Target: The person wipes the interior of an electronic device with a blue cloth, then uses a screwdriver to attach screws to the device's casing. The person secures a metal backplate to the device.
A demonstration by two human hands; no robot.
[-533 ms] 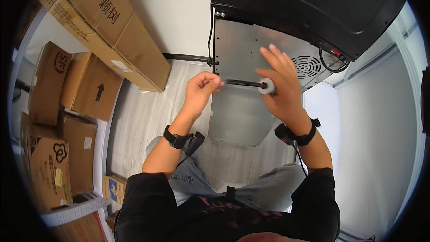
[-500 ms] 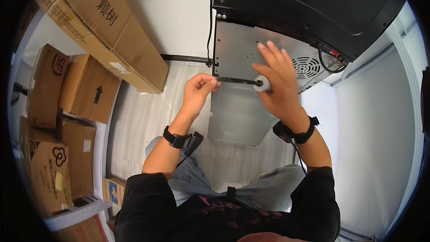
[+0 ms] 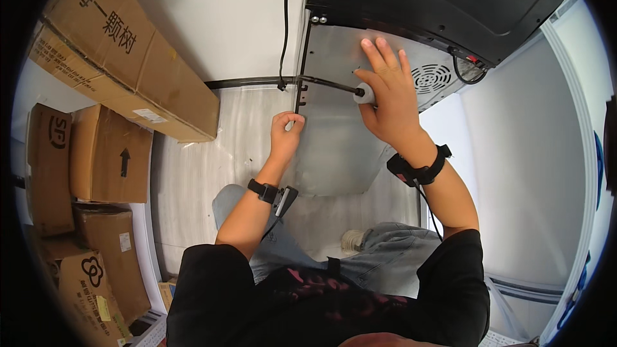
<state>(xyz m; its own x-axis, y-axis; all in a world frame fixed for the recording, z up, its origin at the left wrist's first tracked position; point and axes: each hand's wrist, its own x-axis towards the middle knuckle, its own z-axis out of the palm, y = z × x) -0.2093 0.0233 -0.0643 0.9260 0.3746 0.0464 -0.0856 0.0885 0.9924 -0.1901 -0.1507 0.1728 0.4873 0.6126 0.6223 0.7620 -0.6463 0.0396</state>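
Note:
A screwdriver (image 3: pixel 331 85) with a dark shaft and a pale grey handle lies across the bare metal panel (image 3: pixel 334 154) of a cabinet. My right hand (image 3: pixel 392 93) holds its handle against the thumb and palm, while the other fingers stretch out over the panel. The tip of the shaft points left, at the panel's left edge. Just below that tip, my left hand (image 3: pixel 287 130) is closed in a pinch beside the same edge. Whatever its fingers hold, if anything, is too small or hidden to make out.
Above the panel is the black upper section (image 3: pixel 424 0) of the cabinet, with a round vent (image 3: pixel 432 78) lower right. A black cable (image 3: pixel 285 32) hangs by the wall. Cardboard boxes (image 3: pixel 112 154) stand at left; a tall carton (image 3: pixel 138 58) leans behind them.
My left hand has left the screwdriver's tip and come down to the panel's left edge. The right hand has moved up and left with the screwdriver. The whole view has shifted slightly.

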